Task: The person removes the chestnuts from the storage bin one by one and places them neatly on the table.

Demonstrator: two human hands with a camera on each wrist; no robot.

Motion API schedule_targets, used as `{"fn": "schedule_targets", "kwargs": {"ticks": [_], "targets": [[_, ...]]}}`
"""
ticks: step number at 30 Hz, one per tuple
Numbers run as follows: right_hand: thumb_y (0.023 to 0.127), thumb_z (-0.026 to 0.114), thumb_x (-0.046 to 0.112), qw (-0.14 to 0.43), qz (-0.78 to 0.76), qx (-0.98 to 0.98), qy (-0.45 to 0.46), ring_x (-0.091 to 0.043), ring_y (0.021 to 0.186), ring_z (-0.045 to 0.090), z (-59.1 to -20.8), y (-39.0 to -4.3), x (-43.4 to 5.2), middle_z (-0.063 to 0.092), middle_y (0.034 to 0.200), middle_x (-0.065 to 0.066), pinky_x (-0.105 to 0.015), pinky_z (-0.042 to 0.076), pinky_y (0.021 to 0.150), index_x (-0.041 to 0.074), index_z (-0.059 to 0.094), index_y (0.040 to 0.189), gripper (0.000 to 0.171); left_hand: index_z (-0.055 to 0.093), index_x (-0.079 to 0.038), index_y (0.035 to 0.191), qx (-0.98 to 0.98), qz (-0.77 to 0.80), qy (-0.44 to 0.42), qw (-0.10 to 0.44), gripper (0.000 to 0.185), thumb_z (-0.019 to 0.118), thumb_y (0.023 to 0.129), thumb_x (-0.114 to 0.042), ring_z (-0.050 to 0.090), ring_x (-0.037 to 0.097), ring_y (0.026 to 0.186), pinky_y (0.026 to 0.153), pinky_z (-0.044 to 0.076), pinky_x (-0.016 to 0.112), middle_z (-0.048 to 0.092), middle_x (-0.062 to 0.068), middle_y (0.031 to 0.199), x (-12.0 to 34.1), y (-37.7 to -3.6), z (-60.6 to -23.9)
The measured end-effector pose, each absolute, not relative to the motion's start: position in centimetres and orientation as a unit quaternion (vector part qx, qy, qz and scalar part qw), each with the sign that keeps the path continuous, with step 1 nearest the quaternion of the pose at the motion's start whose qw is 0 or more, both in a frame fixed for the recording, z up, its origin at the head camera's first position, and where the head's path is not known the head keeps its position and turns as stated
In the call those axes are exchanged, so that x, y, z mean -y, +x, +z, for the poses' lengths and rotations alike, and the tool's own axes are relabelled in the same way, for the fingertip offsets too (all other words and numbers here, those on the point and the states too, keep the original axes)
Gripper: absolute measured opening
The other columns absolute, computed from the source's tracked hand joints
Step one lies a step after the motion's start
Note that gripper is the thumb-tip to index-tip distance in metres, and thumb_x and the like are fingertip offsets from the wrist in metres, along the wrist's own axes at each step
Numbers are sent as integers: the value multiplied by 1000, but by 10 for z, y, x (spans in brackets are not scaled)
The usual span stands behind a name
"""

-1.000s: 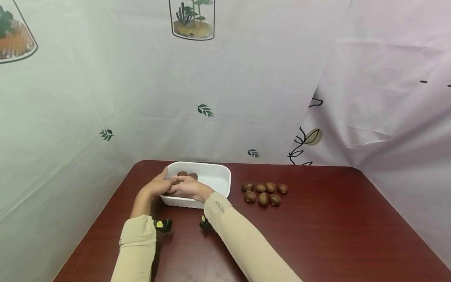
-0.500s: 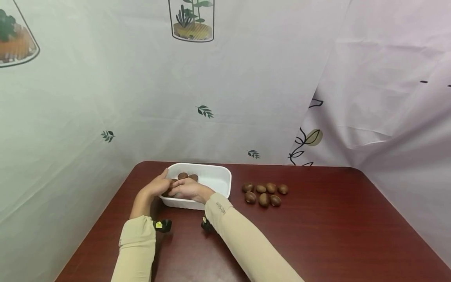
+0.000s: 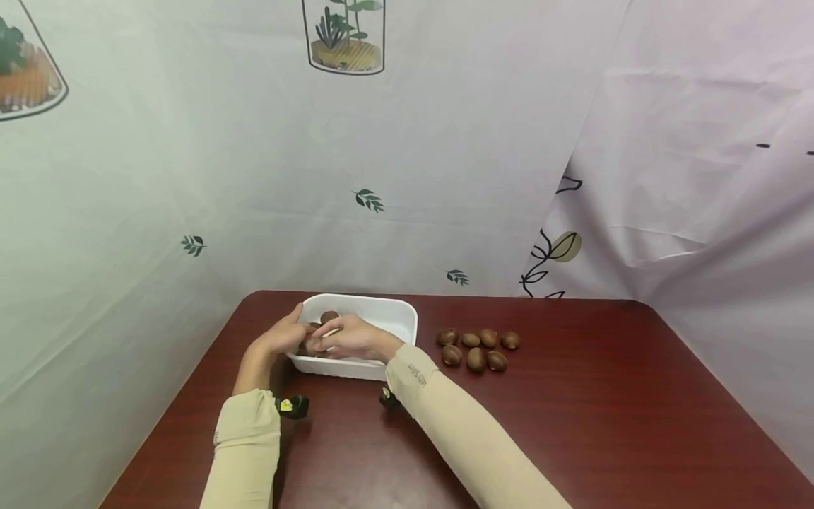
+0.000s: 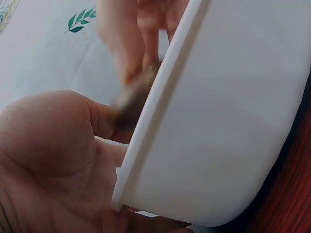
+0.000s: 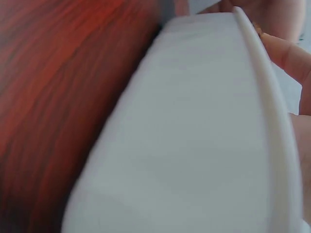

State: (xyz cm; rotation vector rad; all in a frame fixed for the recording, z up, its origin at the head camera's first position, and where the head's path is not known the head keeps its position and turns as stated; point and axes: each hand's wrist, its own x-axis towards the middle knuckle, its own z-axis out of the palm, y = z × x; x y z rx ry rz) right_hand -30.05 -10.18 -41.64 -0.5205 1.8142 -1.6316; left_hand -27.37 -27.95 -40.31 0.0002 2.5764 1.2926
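A white plastic tray (image 3: pixel 402 319) sits at the table's back left, with several brown chestnuts (image 3: pixel 329 317) in its left end. My left hand (image 3: pixel 280 338) holds that end, its thumb over the rim and its fingers passing behind the wall in the left wrist view. Inside the tray my right hand (image 3: pixel 352 336) reaches left with bent fingers. These fingers pinch a chestnut (image 4: pixel 136 99), blurred in the left wrist view, close to the left thumb. The tray wall (image 5: pixel 184 121) hides most of the right hand's work in the right wrist view.
Several chestnuts (image 3: pixel 475 359) lie in two loose rows on the dark red table (image 3: pixel 604 396), right of the tray. White printed cloth (image 3: pixel 445 141) hangs behind and at both sides of the table.
My right hand and forearm have shifted slightly right over the tray, now covering one chestnut that showed before. The left hand and the chestnuts on the table stay put.
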Motion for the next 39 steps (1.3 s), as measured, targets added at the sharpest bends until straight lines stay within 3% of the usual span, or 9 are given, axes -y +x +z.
{"fn": "schedule_targets", "kwargs": {"ticks": [2,4,9,14,19,26,33,35,39], "targets": [[89,68,-2,318,-630,-683,-191,-15,78,67,-413,-300,92,71,96,-10,-33,57,78,-9,68,114,25,-11,5,153,-884,449,1,132,78,39,98,-16,5,48,146,114,12,64,-2,34,158,279,-273,-403],[89,68,-3,314,-635,-680,-188,-18,74,68,-410,-298,83,71,93,-11,-35,58,78,-9,68,113,25,-13,4,154,-878,458,0,136,79,39,97,-13,15,47,145,114,17,62,4,35,158,278,-272,-403],[89,68,-2,294,-634,-690,-190,-22,75,70,-400,-293,59,72,92,-14,-37,58,78,-9,67,114,26,-17,1,154,-866,480,-2,139,81,41,97,-10,53,39,122,104,36,55,44,35,142,277,-268,-403],[88,70,0,274,-630,-702,-187,-22,74,71,-393,-287,41,74,88,-16,-35,58,75,-8,70,110,23,-16,1,154,-864,485,-5,133,84,46,99,-12,62,35,110,100,41,52,62,31,122,277,-268,-405],[89,69,-1,259,-633,-707,-184,-23,75,72,-390,-280,25,73,87,-20,-35,58,74,-9,69,109,22,-14,2,154,-864,487,-3,128,87,51,98,-14,63,34,107,100,40,50,58,32,128,276,-269,-406],[90,68,1,240,-624,-721,-184,-20,75,72,-389,-275,1,74,89,-18,-34,58,73,-9,69,109,21,-3,-1,158,-858,500,16,121,81,50,97,-10,62,34,105,88,48,45,43,33,141,276,-271,-409],[90,68,1,224,-620,-730,-180,-20,80,72,-388,-271,-23,74,93,-16,-32,58,73,-9,69,111,23,16,-3,155,-850,512,45,111,68,51,97,-8,62,34,94,78,51,44,56,29,121,276,-272,-412],[90,67,-1,223,-619,-732,-178,-19,79,72,-387,-270,-29,73,93,-15,-32,58,74,-9,68,112,24,14,-5,156,-854,506,38,114,71,53,97,-11,61,35,101,85,49,46,53,29,128,276,-272,-411],[90,65,-4,217,-624,-729,-177,-16,77,69,-388,-270,-41,72,95,-13,-42,57,81,-11,66,114,25,-9,2,156,-868,480,8,128,84,50,98,-16,50,39,123,106,34,55,35,34,148,276,-271,-406]]}}
